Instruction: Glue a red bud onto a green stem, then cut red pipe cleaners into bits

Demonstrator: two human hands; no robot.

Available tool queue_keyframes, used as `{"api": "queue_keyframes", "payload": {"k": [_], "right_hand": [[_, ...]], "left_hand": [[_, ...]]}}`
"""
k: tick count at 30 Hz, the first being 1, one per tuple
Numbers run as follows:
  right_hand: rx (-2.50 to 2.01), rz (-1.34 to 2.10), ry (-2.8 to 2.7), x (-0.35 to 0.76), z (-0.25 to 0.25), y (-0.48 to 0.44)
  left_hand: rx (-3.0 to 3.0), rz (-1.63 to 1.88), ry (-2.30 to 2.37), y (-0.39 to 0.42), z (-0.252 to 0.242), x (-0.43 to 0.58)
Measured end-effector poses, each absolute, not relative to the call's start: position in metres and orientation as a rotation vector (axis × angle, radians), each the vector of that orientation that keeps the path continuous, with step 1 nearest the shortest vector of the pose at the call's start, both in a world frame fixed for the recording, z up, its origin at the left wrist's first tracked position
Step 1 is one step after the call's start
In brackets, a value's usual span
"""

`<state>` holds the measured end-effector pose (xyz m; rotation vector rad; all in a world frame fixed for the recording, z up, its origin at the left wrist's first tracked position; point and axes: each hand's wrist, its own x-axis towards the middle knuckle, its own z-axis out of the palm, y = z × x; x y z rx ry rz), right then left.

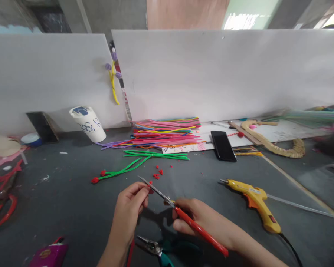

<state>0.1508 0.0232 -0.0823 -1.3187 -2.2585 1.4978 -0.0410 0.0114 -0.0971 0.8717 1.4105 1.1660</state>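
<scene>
Your L hand (pixel 129 209) has its fingers (pixel 141 194) pinched together on a tiny red bit (pixel 150 183), out past the thumb, near the mid. of the surface (pixel 80 207). Your R hand (pixel 204 216) is wrapped tight round the scissors (pixel 183 215). They're long and thin and lie on a slant: handles to the near R corner, tips to the back L corner. The blades go right by the L fingertips, so the red bit sits next to the metal. Can't tell if they touch, or if the blades are a bit apart. The L hand is nearer to the red bit, b/c it has it; the R hand is farther off, on the R-edge side, w/ the blades btwn. Some red scraps (pixel 157 174) lie just past the blades, toward the back edge. 2 red buds (pixel 95 180) are over toward the L edge, well apart from you. The pliers (pixel 156 249) lie btwn your arms, toward the near edge. The glue gun (pixel 256 198) is toward the R edge, apart from your R hand, nose pointing L.
</scene>
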Motion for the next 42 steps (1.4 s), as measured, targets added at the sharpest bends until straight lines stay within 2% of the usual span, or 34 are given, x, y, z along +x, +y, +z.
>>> {"api": "queue_keyframes", "payload": {"k": [24,31,39,42], "right_hand": [[-1.534,1.504,-2.302,0.148,-0.067,0.019],[-1.537,1.538,-2.267,0.149,-0.072,0.018],[-1.385,1.846,-2.079,0.152,-0.084,0.022],[-1.377,1.829,-2.115,0.152,-0.083,0.022]], "left_hand": [[1.145,1.081,1.522,0.011,-0.094,-0.038],[0.981,1.07,1.413,0.012,-0.104,-0.038],[0.976,1.072,1.415,0.018,-0.109,-0.039],[0.887,1.042,1.388,0.019,-0.113,-0.038]]}}
